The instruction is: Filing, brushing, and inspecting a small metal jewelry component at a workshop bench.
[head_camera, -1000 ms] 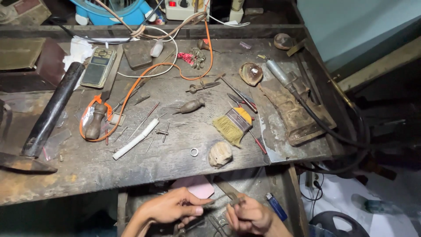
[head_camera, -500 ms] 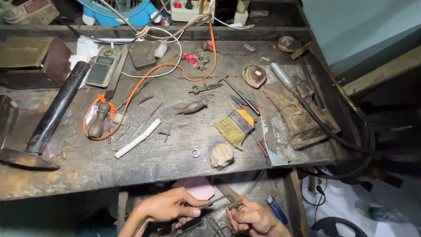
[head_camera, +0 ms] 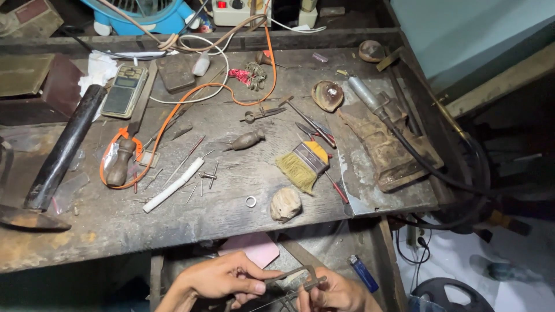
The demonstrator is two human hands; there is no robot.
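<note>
Below, both hands, left hand point(head_camera: 222, 280) and right hand point(head_camera: 338, 293), pinch a thin grey metal saw frame point(head_camera: 300, 276) beneath the scarred wooden workbench point(head_camera: 231, 214), beside a blue plastic lighter point(head_camera: 364, 273) and a pink paper sheet point(head_camera: 254, 248).

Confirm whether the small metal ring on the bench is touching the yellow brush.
No, the small metal ring lies alone on the wooden bench, clearly apart from the yellow brush.

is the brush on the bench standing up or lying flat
Lying flat. The brush rests on its side on the bench, yellow bristles spread toward the front edge.
</note>
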